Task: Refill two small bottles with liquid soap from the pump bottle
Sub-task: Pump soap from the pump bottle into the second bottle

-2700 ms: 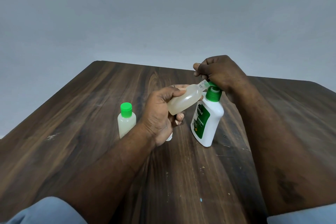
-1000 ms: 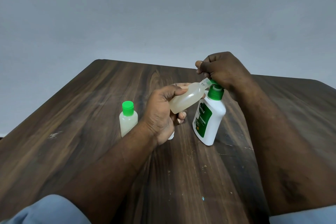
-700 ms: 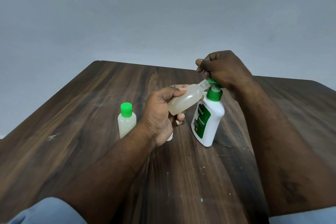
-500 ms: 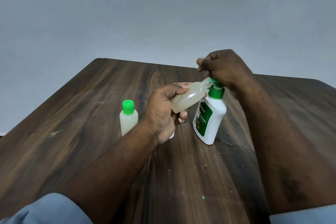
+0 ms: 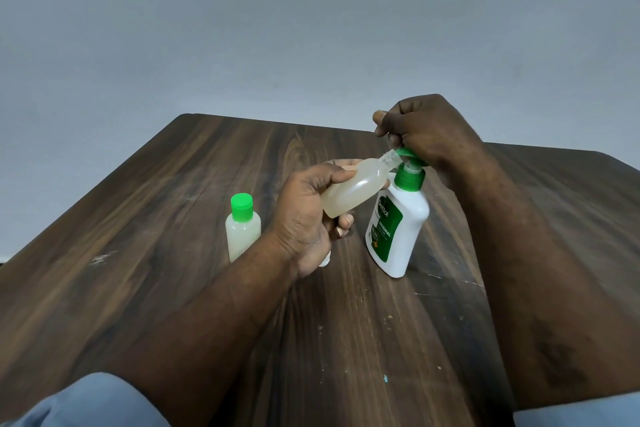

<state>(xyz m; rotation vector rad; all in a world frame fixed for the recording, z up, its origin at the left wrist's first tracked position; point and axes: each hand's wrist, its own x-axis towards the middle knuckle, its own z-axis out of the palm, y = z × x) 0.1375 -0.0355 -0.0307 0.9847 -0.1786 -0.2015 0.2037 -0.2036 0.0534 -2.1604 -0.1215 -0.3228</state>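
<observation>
Risen slightly, right grip (image 5: 429, 132) clamps pump head (image 5: 404, 153); left grip (image 5: 304, 213) clamps tilted small bottle (image 5: 353, 188).

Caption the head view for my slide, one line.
Left hand holds an uncapped bottle tilted at the pump bottle spout; right hand grips the pump head; a capped bottle stands aside.

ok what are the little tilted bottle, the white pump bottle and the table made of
The small tilted uncapped bottle: likely translucent plastic, frosted; pale liquid shows through its wall. The white pump bottle with green collar: opaque plastic, smooth slight sheen, printed green label. The dark brown table: wood-grain pattern, matte, scuffed with pale specks; could be laminate rather than solid wood.
</observation>
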